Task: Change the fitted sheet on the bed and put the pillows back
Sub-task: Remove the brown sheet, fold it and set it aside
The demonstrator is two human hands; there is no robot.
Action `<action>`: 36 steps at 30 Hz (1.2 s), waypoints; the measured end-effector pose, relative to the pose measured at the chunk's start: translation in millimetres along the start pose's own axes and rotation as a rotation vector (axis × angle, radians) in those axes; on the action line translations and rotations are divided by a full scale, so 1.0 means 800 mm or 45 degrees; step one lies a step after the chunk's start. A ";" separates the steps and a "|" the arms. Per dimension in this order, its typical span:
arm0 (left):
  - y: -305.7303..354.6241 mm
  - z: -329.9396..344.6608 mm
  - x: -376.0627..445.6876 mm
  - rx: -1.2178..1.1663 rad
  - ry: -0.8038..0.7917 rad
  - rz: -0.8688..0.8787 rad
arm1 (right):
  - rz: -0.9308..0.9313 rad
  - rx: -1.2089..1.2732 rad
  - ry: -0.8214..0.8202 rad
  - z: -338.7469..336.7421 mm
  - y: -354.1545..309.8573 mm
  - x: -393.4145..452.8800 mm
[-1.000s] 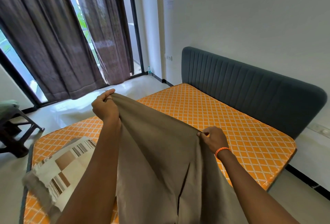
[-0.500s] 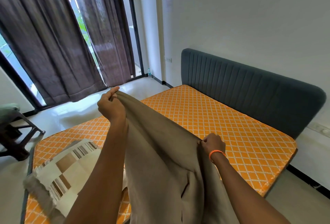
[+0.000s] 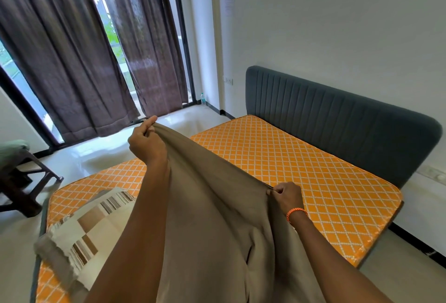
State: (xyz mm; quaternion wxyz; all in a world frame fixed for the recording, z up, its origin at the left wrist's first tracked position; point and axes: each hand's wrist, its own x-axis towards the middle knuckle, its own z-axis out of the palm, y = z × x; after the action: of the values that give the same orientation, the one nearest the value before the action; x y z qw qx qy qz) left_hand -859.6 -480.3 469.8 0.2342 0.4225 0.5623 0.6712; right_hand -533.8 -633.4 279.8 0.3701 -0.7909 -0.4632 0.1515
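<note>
A taupe fitted sheet (image 3: 217,218) is pinched taut by both hands, left hand (image 3: 147,143) and right hand (image 3: 286,196), above the bare mattress (image 3: 313,182), apparently for spreading.

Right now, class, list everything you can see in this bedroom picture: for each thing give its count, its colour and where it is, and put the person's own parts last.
sheet: one, taupe, held up over the mattress between both hands
mattress: one, orange with a white diamond pattern, bare, on the bed
headboard: one, dark grey, against the white wall
folded cloth: one, beige and brown checks and stripes, on the mattress at left
curtains: two, dark brown, over the window
bottle: one, clear, on the floor by the window
stool: one, dark, far left
bracelet: one, orange, right wrist
left hand: one, grips the sheet's edge, raised
right hand: one, pinches the sheet's edge, lower
</note>
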 end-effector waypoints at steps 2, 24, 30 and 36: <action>-0.001 -0.001 -0.002 0.012 -0.001 -0.021 | 0.009 -0.001 0.006 -0.003 -0.002 -0.002; -0.008 -0.006 -0.001 0.100 0.026 -0.057 | -0.053 0.181 -0.260 -0.028 0.008 -0.006; -0.017 -0.009 0.009 0.075 0.144 -0.091 | -0.093 0.100 -0.248 -0.032 0.016 -0.003; -0.012 0.003 0.003 -0.006 0.231 -0.025 | -0.064 -0.150 -0.237 -0.022 0.008 0.012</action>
State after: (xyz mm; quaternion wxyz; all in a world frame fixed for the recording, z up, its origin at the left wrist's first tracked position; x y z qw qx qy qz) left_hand -860.4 -474.9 461.2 0.1900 0.3540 0.5837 0.7056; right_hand -514.5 -635.0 288.2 0.2820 -0.7819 -0.5234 0.1873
